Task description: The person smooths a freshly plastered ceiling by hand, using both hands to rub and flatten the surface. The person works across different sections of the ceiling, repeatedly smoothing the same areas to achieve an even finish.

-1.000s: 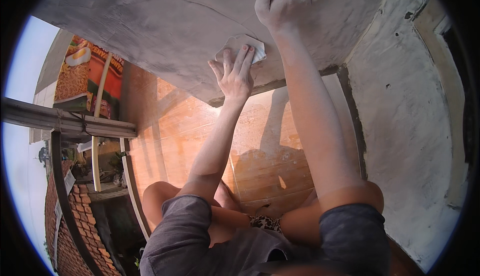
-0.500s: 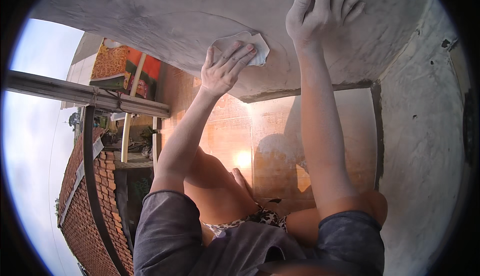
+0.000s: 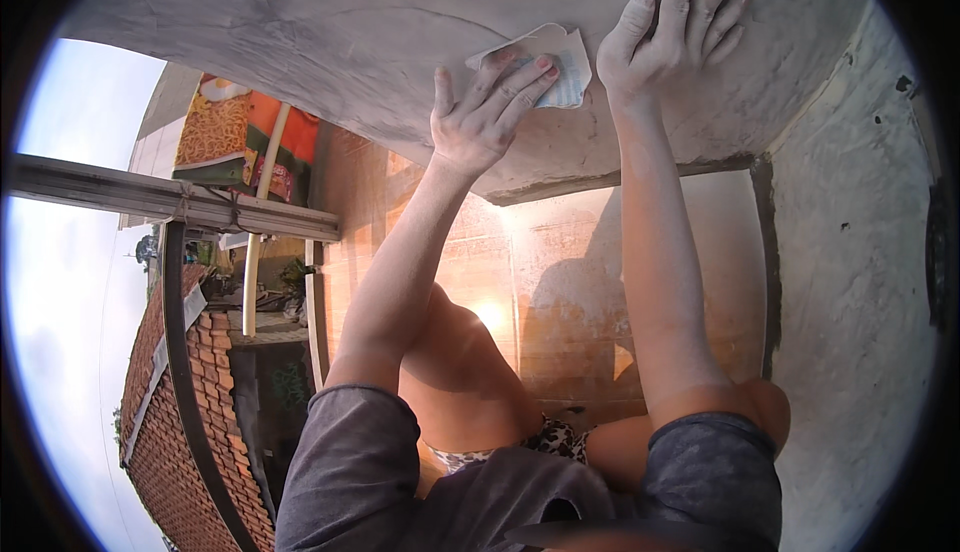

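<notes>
My left hand (image 3: 480,127) holds a piece of sandpaper (image 3: 568,64) against a grey plastered surface (image 3: 400,57). The fingers lie stretched over the sheet, and the thumb stands apart from it. The sandpaper's back is pale with faint bluish print, and its edges are uneven; its grit side is hidden. To the right, my right hand (image 3: 665,47) rests on the same surface with fingers spread and bent, holding nothing. Whitish dust coats both hands and forearms, most thickly the right hand.
A rough grey wall (image 3: 850,252) stands at the right. Below the plastered surface is a sunlit brownish panel (image 3: 570,292). A metal beam (image 3: 170,192) and a pale pole (image 3: 262,222) cross the left side, with a tiled roof (image 3: 185,402) and a colourful banner (image 3: 235,132) beyond.
My left hand has slid right and slightly up with the sandpaper, nearer my right hand. My right hand appears a little farther right and lower, as the whole view has shifted slightly.
</notes>
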`<action>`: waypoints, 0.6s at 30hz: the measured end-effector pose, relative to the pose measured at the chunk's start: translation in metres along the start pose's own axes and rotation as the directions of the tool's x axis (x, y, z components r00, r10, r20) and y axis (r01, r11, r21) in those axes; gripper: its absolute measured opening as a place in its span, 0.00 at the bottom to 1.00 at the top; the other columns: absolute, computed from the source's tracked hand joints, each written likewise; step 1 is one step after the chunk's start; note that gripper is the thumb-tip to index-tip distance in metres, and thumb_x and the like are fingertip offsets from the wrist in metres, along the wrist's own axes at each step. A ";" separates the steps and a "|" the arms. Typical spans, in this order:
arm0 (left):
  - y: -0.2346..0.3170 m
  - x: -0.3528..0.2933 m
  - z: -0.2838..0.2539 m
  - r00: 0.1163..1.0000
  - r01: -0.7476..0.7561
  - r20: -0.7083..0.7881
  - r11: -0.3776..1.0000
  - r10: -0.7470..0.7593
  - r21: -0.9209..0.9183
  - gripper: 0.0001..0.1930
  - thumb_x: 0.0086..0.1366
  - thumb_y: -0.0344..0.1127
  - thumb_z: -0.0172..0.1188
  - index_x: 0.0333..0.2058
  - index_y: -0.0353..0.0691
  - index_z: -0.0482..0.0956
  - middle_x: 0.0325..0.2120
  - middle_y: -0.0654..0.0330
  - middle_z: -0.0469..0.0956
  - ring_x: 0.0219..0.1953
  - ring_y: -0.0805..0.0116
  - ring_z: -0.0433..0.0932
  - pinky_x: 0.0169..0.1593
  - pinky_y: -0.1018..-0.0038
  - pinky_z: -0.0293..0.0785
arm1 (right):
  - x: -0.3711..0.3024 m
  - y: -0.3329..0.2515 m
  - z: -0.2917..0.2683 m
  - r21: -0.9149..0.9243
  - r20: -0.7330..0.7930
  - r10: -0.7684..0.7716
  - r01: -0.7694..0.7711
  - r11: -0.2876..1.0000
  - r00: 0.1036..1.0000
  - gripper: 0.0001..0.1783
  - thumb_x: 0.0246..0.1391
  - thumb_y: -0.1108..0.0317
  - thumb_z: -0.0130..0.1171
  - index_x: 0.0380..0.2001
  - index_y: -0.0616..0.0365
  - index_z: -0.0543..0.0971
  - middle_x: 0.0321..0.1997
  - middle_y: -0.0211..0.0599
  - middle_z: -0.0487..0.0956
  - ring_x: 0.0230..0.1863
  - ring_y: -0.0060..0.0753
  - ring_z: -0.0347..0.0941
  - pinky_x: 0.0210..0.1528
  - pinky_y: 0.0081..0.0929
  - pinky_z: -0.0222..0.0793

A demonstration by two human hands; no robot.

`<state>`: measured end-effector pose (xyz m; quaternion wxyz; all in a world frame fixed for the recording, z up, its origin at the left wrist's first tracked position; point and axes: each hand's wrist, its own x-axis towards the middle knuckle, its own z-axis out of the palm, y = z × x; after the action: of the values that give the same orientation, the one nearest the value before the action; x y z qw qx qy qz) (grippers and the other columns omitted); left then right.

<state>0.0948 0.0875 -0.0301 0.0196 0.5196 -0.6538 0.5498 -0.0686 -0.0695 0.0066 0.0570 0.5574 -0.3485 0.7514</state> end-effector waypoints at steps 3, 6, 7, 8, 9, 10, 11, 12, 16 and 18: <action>-0.041 0.009 -0.007 0.858 0.475 -0.178 0.876 -0.483 -0.086 0.28 0.64 0.25 0.54 0.62 0.59 0.78 0.61 0.72 0.78 0.73 0.52 0.60 0.74 0.37 0.24 | 0.000 -0.001 -0.001 0.022 -0.017 0.025 -0.024 0.999 1.000 0.25 0.66 0.63 0.47 0.60 0.64 0.77 0.69 0.61 0.69 0.73 0.73 0.57 0.72 0.62 0.47; -0.032 0.011 -0.011 0.709 0.641 -0.211 0.740 -0.673 -0.205 0.28 0.65 0.24 0.52 0.62 0.58 0.78 0.62 0.70 0.77 0.74 0.52 0.59 0.73 0.34 0.23 | 0.001 -0.002 0.000 0.002 -0.026 0.018 -0.018 1.000 1.000 0.25 0.65 0.64 0.48 0.60 0.64 0.78 0.69 0.61 0.69 0.73 0.73 0.57 0.72 0.61 0.48; -0.016 0.008 -0.012 0.857 0.487 -0.092 0.856 -0.507 -0.177 0.27 0.67 0.26 0.51 0.62 0.59 0.77 0.63 0.73 0.75 0.73 0.58 0.60 0.74 0.34 0.28 | 0.000 -0.002 0.000 0.015 -0.020 0.024 -0.024 1.000 1.000 0.25 0.65 0.64 0.48 0.60 0.63 0.78 0.69 0.61 0.69 0.73 0.73 0.57 0.72 0.61 0.47; 0.011 -0.001 -0.016 0.923 0.382 0.113 0.913 -0.369 -0.143 0.26 0.69 0.28 0.51 0.63 0.60 0.77 0.65 0.76 0.73 0.73 0.63 0.62 0.74 0.35 0.33 | 0.001 -0.002 -0.001 0.030 -0.012 0.030 -0.030 0.999 0.999 0.25 0.65 0.64 0.48 0.60 0.63 0.78 0.69 0.61 0.69 0.73 0.73 0.57 0.72 0.61 0.47; 0.031 -0.008 -0.019 0.963 0.200 0.229 0.948 -0.144 -0.247 0.25 0.70 0.30 0.50 0.63 0.62 0.76 0.66 0.80 0.71 0.71 0.69 0.63 0.75 0.38 0.38 | 0.001 -0.002 -0.001 0.047 -0.008 0.037 -0.037 0.998 0.999 0.24 0.65 0.64 0.48 0.60 0.63 0.78 0.69 0.61 0.69 0.73 0.73 0.57 0.73 0.62 0.47; 0.044 -0.014 -0.018 0.947 0.029 0.310 0.940 0.083 -0.339 0.24 0.72 0.32 0.50 0.63 0.64 0.75 0.67 0.84 0.68 0.70 0.74 0.64 0.75 0.40 0.43 | 0.001 -0.002 -0.002 0.031 0.012 0.042 -0.042 0.999 0.999 0.25 0.65 0.63 0.48 0.60 0.62 0.78 0.70 0.61 0.69 0.73 0.72 0.56 0.73 0.62 0.46; 0.052 -0.020 -0.018 0.917 0.032 0.376 0.914 0.134 -0.404 0.24 0.72 0.33 0.50 0.64 0.65 0.74 0.68 0.85 0.67 0.70 0.76 0.64 0.75 0.42 0.45 | 0.001 0.000 -0.002 0.010 0.028 0.048 -0.049 0.999 0.998 0.25 0.65 0.63 0.48 0.60 0.62 0.78 0.70 0.61 0.69 0.73 0.72 0.56 0.73 0.62 0.45; 0.051 -0.023 -0.015 0.895 -0.012 0.395 0.895 0.209 -0.445 0.24 0.72 0.34 0.50 0.64 0.66 0.74 0.68 0.86 0.66 0.70 0.79 0.63 0.76 0.43 0.46 | 0.001 0.000 -0.002 -0.017 0.043 0.054 -0.053 0.998 0.998 0.25 0.65 0.62 0.48 0.60 0.62 0.78 0.70 0.60 0.69 0.74 0.72 0.56 0.73 0.62 0.44; 0.002 -0.023 -0.006 0.990 0.094 0.105 0.995 -0.090 -0.029 0.24 0.71 0.30 0.52 0.61 0.67 0.77 0.66 0.84 0.70 0.71 0.69 0.64 0.75 0.42 0.43 | -0.002 0.005 0.000 0.006 0.040 0.061 -0.061 0.998 0.997 0.25 0.66 0.61 0.47 0.61 0.60 0.78 0.70 0.60 0.69 0.74 0.71 0.55 0.74 0.61 0.42; -0.014 -0.017 -0.007 0.938 0.346 -0.059 0.937 -0.343 0.042 0.25 0.70 0.27 0.52 0.59 0.66 0.79 0.65 0.83 0.72 0.71 0.62 0.65 0.74 0.40 0.44 | -0.003 0.006 0.001 0.000 0.010 0.032 -0.032 0.999 0.999 0.25 0.66 0.61 0.47 0.61 0.60 0.78 0.70 0.60 0.69 0.74 0.71 0.55 0.74 0.61 0.43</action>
<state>0.1089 0.1059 -0.0280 0.1187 0.6121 -0.5377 0.5675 -0.0696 -0.0735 0.0012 0.0430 0.5556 -0.3576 0.7494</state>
